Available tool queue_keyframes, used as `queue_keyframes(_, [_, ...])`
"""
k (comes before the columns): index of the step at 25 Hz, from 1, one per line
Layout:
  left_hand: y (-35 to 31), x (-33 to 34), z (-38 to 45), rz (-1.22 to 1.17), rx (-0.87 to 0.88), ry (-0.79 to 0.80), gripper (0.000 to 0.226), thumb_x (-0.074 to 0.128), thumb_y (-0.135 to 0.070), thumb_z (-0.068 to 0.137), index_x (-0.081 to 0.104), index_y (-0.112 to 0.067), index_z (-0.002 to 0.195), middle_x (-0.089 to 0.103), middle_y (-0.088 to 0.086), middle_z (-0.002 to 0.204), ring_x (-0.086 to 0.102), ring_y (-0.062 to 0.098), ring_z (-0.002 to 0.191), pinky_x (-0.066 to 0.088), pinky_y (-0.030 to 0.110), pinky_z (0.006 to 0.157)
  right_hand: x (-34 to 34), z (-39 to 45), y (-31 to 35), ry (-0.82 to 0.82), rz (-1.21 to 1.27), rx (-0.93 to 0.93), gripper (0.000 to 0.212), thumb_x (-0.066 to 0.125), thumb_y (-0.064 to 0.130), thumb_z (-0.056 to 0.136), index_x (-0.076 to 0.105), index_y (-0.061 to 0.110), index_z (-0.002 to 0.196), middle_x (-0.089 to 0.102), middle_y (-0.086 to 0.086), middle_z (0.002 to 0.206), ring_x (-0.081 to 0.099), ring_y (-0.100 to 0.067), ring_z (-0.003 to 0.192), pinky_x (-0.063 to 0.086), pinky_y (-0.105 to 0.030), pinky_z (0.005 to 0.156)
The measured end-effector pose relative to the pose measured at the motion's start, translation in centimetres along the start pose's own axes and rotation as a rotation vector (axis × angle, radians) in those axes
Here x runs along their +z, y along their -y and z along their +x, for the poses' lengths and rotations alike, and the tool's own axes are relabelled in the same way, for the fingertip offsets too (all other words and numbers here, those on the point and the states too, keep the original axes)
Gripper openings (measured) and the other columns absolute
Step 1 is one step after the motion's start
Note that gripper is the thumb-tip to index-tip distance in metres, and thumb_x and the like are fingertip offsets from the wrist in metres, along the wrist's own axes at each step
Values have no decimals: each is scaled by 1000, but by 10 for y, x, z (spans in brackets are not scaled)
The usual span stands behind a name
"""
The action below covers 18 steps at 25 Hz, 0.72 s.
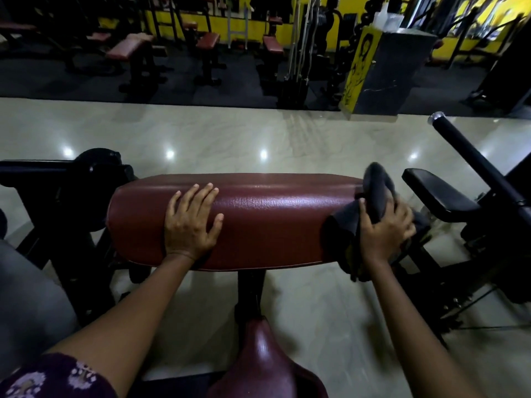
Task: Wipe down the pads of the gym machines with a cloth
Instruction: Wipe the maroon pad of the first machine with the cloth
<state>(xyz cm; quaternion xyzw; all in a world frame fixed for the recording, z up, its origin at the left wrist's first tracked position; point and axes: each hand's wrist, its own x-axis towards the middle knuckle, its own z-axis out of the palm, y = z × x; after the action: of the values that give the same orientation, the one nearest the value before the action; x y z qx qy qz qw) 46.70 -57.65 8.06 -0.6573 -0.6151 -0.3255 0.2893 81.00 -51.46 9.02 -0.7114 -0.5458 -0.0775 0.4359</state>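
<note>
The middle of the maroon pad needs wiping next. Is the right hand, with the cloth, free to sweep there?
Probably yes. The right hand grips the cloth at the maroon pad's right end; the middle lies bare, and the left hand rests flat farther left.

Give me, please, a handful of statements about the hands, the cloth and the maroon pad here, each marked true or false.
1. The left hand lies flat on the maroon pad. True.
2. The right hand holds a white cloth. False: the cloth is dark.
3. The cloth is at the pad's right end. True.
4. The left hand's grip is round a bottle. False: it holds nothing.
5. A black pad sits right of the maroon one. True.
</note>
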Motion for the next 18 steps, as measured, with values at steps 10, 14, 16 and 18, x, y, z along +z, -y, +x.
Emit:
queue_keyframes(10, [2,3,-1,14,24,-12,49,39,-39,90,55,-12,128,58,6,130,52,27,121,30,44,105,31,-85,66,-184,46,277,47,40,53,94,48,27,132,51,-13,133,44,-31,118,38,-48,90])
queue_keyframes(14, [3,3,-1,13,27,-17,49,39,-38,90,56,-12,128,59,6,130,52,26,121,30,43,105,36,-108,93,-149,80,168,44,45,49,93,45,28,131,51,-14,133,39,-29,116,35,-48,92])
queue_keyframes(16, [3,4,-1,1,27,-23,49,40,-38,89,56,-12,128,59,6,130,52,26,121,30,44,105,41,-124,102,-110,68,-17,44,48,44,90,46,26,130,49,-15,134,40,-31,113,31,-49,93])
queue_keyframes(18, [3,4,-2,-4,31,-28,49,40,-37,89,56,-11,128,58,6,130,51,26,121,30,44,105,42,-140,101,-61,22,-288,42,52,34,87,48,25,128,43,-12,134,41,-32,108,30,-50,92])
